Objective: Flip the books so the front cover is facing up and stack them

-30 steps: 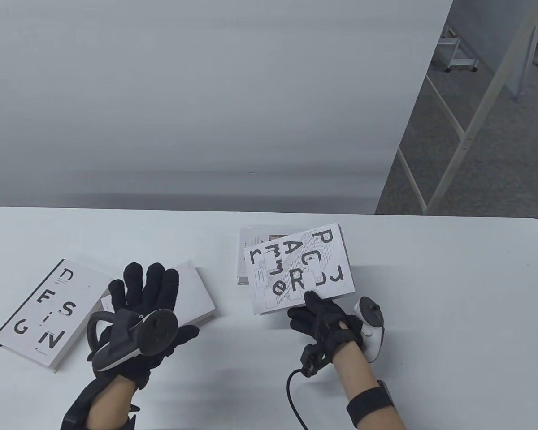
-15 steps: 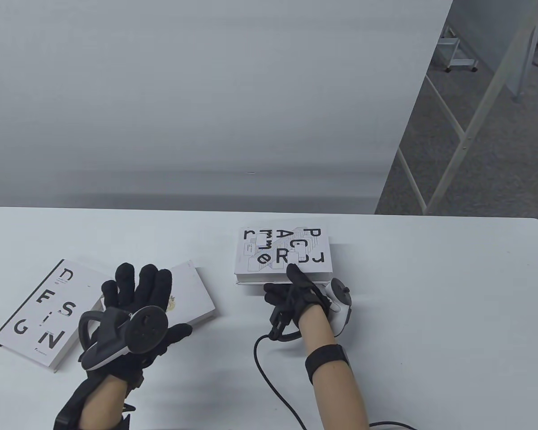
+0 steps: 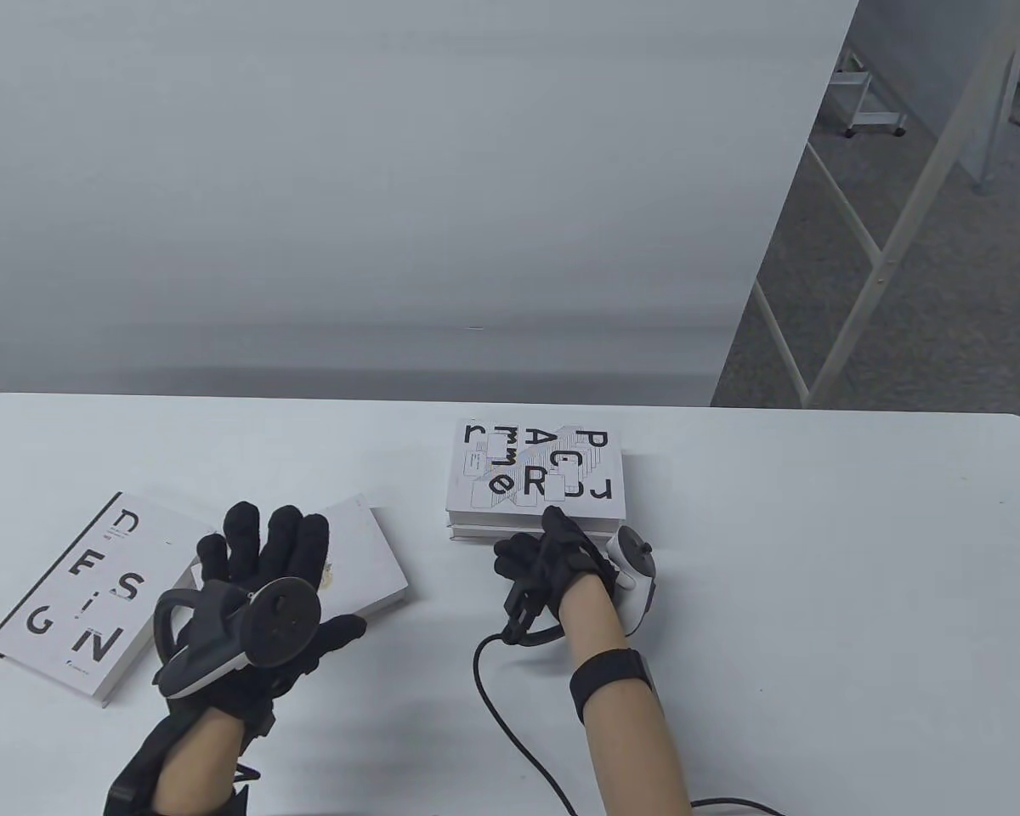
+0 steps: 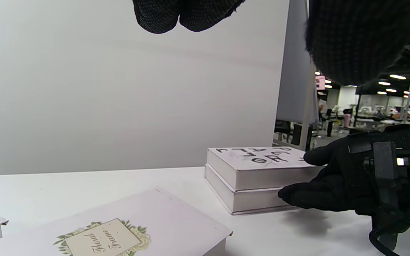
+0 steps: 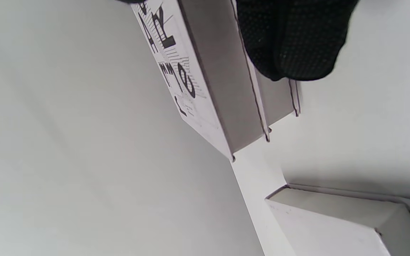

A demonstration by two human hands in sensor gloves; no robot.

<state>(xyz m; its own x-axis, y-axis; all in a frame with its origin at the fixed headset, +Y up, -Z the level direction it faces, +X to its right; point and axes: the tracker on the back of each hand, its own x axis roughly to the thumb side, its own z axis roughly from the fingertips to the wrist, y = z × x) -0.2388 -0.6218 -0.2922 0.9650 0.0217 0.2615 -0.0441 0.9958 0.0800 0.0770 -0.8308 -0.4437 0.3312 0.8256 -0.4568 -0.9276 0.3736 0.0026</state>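
Counting 4 books [image 3: 534, 467], 2 hands [image 3: 552, 561].

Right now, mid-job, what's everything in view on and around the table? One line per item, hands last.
Lettered book: 1, white with black letters, top of the two-book stack at table centre, cover up.
Lower stacked book: 1, white, under the lettered book; cover hidden.
DESIGN book: 1, white with black letters, table's left, cover up.
Floral Frame book: 1, white with a floral label, right of the DESIGN book, under the left hand.
Table: 1, white.
Partition: 1, grey, behind the table.
Left hand: 1, black glove, fingers spread above the Floral Frame book.
Right hand: 1, black glove, fingers on the stack's near edge.
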